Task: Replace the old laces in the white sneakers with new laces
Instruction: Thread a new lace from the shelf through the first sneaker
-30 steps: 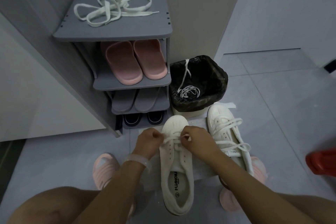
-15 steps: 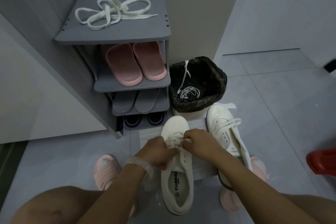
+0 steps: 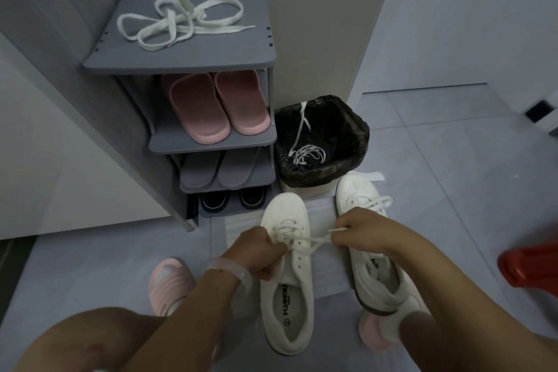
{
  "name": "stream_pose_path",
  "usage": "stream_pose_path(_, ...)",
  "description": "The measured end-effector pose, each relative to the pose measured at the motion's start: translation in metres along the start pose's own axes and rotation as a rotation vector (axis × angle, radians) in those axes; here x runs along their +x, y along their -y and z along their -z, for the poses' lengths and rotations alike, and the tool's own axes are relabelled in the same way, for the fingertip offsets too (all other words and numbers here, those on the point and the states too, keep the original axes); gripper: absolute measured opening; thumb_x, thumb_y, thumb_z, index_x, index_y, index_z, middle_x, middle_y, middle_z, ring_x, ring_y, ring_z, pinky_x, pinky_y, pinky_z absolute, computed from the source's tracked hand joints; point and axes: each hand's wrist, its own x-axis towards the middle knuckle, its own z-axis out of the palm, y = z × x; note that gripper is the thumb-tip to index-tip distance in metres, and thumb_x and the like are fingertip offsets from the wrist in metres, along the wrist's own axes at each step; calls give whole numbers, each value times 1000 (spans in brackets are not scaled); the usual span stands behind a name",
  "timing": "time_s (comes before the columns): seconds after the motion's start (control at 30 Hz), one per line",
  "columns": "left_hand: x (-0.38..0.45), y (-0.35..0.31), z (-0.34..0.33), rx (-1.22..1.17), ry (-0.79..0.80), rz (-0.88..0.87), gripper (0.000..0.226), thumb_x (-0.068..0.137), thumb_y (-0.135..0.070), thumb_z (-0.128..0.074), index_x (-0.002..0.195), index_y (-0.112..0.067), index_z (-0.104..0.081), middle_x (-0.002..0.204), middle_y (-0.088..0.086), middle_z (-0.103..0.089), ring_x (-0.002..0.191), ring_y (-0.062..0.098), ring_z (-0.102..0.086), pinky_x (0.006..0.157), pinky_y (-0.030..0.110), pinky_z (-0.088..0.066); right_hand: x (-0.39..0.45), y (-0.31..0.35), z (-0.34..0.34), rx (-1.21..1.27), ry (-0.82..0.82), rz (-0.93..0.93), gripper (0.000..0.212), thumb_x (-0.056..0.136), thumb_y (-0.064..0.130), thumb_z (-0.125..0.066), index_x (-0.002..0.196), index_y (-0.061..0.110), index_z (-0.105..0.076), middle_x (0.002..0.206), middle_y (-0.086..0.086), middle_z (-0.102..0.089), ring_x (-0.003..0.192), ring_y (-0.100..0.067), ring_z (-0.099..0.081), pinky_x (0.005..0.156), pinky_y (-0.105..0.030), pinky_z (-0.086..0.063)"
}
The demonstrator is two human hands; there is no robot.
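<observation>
Just in front of the bin, my left hand and right hand each pinch the lace stretched taut across the nearer sneaker.

Both hands, left and right, pinched a flat white lace across the nearer white leather sneaker on the grey tiled floor.

Head camera looks steeply down, close above the floor.

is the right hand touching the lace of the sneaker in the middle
Touching. The head view shows the right hand pinching the lace, pulled sideways from the middle sneaker.
</observation>
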Motion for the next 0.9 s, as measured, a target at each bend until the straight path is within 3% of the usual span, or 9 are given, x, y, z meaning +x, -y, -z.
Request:
stream_pose_path(0.13,8,6,-3,38,-203,-165,23,88,-23,-58,70,-22,-43,76,-5,-53,75,14,-54,58,16,-40,1,2,-6,-5,31,46,25,83,20,-59,59,15,-51,60,4,-42,57,-7,-39,52,-19,-31)
stream_pose_path(0.23,11,8,-4,89,-256,-250,26,88,-15,-57,68,-25,-44,73,-10,-50,75,10,-50,58,8,-35,3,2,-5,-3,36,82,24,84,22,-57,61,18,-57,62,5,-47,59,-6,-42,54,-18,-32)
stream_pose_path(0.33,12,7,-4,133,-276,-285,21,88,-12,-55,71,-21,-46,75,-6,-51,74,11,-49,59,11,-35,3,4,-3,35,56,114,22,88,24,-56,68,19,-66,48,11,-47,47,-1,-42,48,-13,-31)
stream_pose_path(0.43,10,-1,-3,190,-213,-391,14,82,-4,-54,89,-16,-56,96,3,-54,87,16,-50,69,20,-39,1,8,-1,251,25,119,23,90,28,-57,78,15,-72,39,13,-40,34,1,-33,37,-9,-25)
stream_pose_path(0.5,8,-9,-2,271,-97,-486,24,77,-15,-57,100,-13,-62,105,3,-54,98,20,-50,83,28,-41,0,11,2,439,-39,133,23,90,28,-59,75,13,-70,44,14,-41,37,2,-35,37,-7,-25)
stream_pose_path(0.63,3,-18,4,401,-35,-518,32,79,-40,-53,89,-12,-65,98,0,-58,105,24,-54,91,36,-42,2,13,5,442,-193,206,28,89,27,-60,65,11,-59,48,13,-42,48,0,-39,44,-7,-29)
stream_pose_path(0.73,2,-22,2,630,116,-507,31,93,-35,-50,104,-11,-68,137,-6,-50,136,10,-31,114,35,-16,8,8,7,350,-333,215,29,88,26,-61,63,12,-57,60,2,-46,56,-6,-39,51,-16,-31)
stream_pose_path(0.8,-1,-26,-4,748,201,-517,36,96,-37,-44,114,-14,-64,148,-9,-36,144,8,-11,116,42,5,11,5,9,305,-364,218,31,88,26,-60,59,17,-56,64,0,-49,59,-7,-41,56,-22,-32)
stream_pose_path(0.9,-6,-29,-15,950,213,-521,41,99,-37,-32,124,-19,-58,152,-9,-29,145,11,-1,112,51,15,12,2,7,235,-325,227,30,89,26,-58,61,16,-57,62,2,-49,58,-6,-41,56,-20,-32)
